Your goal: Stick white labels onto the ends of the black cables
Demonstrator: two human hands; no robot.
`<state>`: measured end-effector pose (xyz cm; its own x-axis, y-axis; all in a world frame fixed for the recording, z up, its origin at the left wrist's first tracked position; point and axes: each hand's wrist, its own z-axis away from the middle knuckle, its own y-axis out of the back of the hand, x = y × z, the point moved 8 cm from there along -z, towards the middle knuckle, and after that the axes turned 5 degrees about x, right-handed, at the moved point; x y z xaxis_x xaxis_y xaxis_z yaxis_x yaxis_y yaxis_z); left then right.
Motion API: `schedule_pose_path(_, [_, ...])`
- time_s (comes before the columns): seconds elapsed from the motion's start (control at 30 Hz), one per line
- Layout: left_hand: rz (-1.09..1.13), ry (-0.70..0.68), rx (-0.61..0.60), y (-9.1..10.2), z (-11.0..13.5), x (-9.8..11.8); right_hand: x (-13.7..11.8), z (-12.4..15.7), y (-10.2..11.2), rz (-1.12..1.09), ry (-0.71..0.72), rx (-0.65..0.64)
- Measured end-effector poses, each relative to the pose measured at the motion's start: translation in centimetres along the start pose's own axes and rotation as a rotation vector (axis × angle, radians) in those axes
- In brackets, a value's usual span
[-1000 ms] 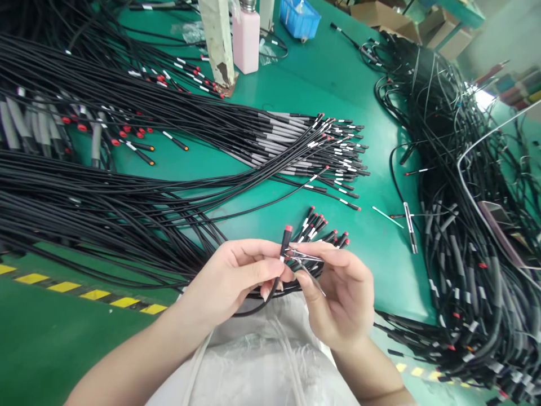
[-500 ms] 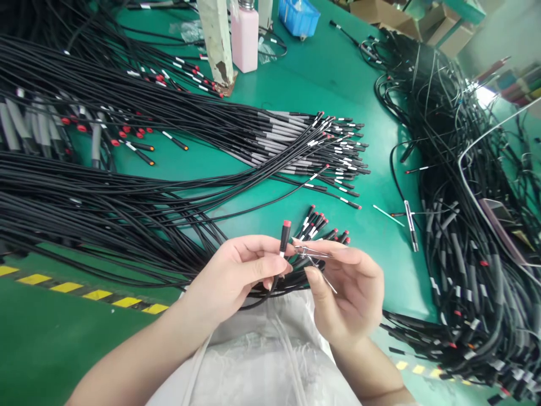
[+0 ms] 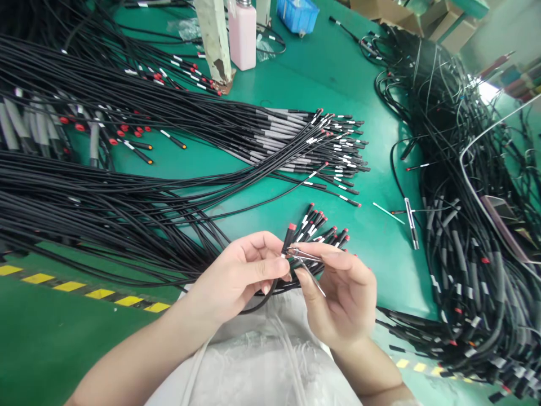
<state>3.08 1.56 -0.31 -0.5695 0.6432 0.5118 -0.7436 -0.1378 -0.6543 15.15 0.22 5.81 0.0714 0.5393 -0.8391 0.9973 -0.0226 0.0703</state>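
My left hand [image 3: 249, 276] pinches one red-tipped cable [image 3: 288, 239] before me; my right hand [image 3: 344, 287] grips a metal tool [image 3: 307, 257] at its side. Work appears under way; remainder unclear.

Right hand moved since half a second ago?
Yes: the right hand has shifted left, away from the silver-and-black object lying on the green table, toward the left hand.

Black connector [image 3: 288, 239] (red-tipped), slightly tilted
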Motion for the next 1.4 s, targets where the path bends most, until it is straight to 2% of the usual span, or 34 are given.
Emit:
schedule_pose_path(0.2, [-0.02, 0.007, 0.016, -0.1, 0.1, 0.0, -0.2, 0.0, 0.1, 0.135, 0.021, 0.003])
schedule_pose_path(0.3, [-0.011, 0.026, 0.021, -0.2, 0.2, 0.0, 0.0, -0.4, 0.4, 0.099, -0.029, 0.034])
schedule_pose_path(0.4, [0.01, 0.059, 0.028, -0.1, 0.3, -0.2, 1.4, -1.0, 1.3, -0.02, -0.176, 0.147])
schedule_pose_path(0.47, [0.023, 0.079, 0.015, -0.2, 0.3, -0.4, 2.8, -1.3, 1.6, -0.045, -0.297, 0.18])
schedule_pose_path(0.63, [0.031, 0.094, -0.041, -0.9, 0.2, -0.5, 5.9, -1.4, -0.5, -0.177, -0.636, -0.068])
schedule_pose_path(0.73, [0.0, 0.09, -0.041, -0.8, 0.1, -0.4, 6.3, -1.6, -1.2, -0.28, -0.718, -0.073])
schedule_pose_path(0.87, [-0.041, 0.081, -0.018, -0.4, 0.2, -0.3, 6.2, -1.9, -1.4, -0.333, -0.726, -0.022])
schedule_pose_path(1.07, [-0.13, 0.041, 0.009, -0.5, 0.4, 0.1, 6.7, -1.5, -0.8, -0.298, -0.741, 0.066])
schedule_pose_path(1.27, [-0.221, 0.022, -0.002, -0.3, 0.1, -0.1, 6.9, -1.2, -0.8, -0.287, -0.737, 0.074])
schedule_pose_path(1.33, [-0.32, -0.008, 0.004, 0.2, 0.1, 0.1, 6.7, -1.5, -0.5, -0.234, -0.703, 0.038])
schedule_pose_path(1.4, [-0.517, -0.089, 0.026, 0.9, 0.2, 1.0, 6.4, -1.9, 0.5, -0.109, -0.644, 0.005])
